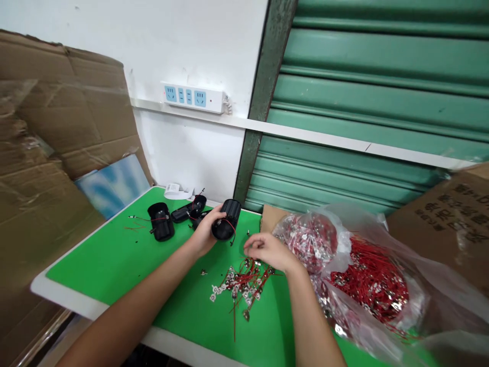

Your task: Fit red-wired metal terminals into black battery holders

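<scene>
A green mat (114,265) covers a white-edged table (49,290) set against a white wall and a green roller shutter (367,102), with flattened cardboard (57,112) leaning at the left.

Nearest on the mat lies a loose heap of short red wires with metal terminals (240,288), one strand trailing toward the table's front edge. The right hand (269,251) hovers just above the heap's far side, fingers curled together and pinched at the tips; whether they grip a small piece cannot be told. At the right, a clear plastic bag (367,285) spills over the table, packed with many more red wires and terminals.

A little farther, the left hand (206,232) is clamped around a black ribbed cylindrical housing (227,219), held above the mat with a red wire at its open end. Beyond it rest more black housings (160,221) and black parts (189,209) with thin wires, near the table's back edge. A white power strip (193,97) with blue sockets is mounted on the wall.
</scene>
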A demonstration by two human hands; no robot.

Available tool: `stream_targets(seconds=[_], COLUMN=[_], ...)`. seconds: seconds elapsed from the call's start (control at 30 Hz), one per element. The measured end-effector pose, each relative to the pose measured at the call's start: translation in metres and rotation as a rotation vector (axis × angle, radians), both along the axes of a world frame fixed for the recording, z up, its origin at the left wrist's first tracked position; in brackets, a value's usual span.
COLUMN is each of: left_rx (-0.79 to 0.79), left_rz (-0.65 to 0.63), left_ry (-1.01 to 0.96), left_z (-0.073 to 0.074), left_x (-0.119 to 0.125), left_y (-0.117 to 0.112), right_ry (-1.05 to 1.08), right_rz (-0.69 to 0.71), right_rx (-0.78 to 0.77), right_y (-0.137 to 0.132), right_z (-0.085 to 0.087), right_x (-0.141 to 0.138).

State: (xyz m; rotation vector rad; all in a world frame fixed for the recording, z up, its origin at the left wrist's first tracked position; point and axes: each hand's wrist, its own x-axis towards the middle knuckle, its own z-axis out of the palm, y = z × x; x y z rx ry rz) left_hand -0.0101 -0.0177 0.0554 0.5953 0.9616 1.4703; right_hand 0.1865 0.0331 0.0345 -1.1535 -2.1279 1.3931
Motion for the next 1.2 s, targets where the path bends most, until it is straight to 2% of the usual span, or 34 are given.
stream_targets(seconds=[0.13, 0.27, 0.43, 0.57, 0.67, 0.8, 1.0, 1.1, 1.2], left_rx=[-0.033, -0.054, -0.103, -0.129, -0.11, -0.094, -0.079, -0.066, -0.051], left_rz=[-0.046, -0.064, -0.06, -0.055, -0.024, 0.009, -0.014, -0.046, -0.066], left_ry=[-0.054, -0.043, -0.108, -0.156, -0.145, -0.096, -0.046, 0.008, 0.033], left_z=[0.005, 0.005, 0.004, 0.004, 0.005, 0.008, 0.007, 0.002, -0.003], left_x=[0.001, 0.004, 0.003, 0.001, 0.001, 0.003, 0.006, 0.007, 0.007], left_y=[-0.003, -0.005, -0.005, -0.003, -0.003, -0.003, -0.006, -0.005, -0.002], right_ry=[-0.206, -0.292, -0.279, -0.016, 0.264, 0.482, 0.691, 0.703, 0.692], right_rz=[0.187, 0.228, 0.216, 0.127, -0.036, -0.224, -0.312, -0.345, -0.352], right_rx=[-0.1, -0.052, -0.011, 0.018, 0.033, -0.056, 0.0, 0.048, 0.026], right_y=[-0.013, -0.019, -0.018, -0.012, -0.006, -0.001, -0.002, -0.003, -0.004], right_z=[0.005, 0.004, 0.0, -0.004, -0.007, -0.006, 0.0, 0.0, -0.002], right_x=[-0.008, -0.015, -0.018, -0.018, -0.02, -0.024, -0.025, -0.027, -0.03])
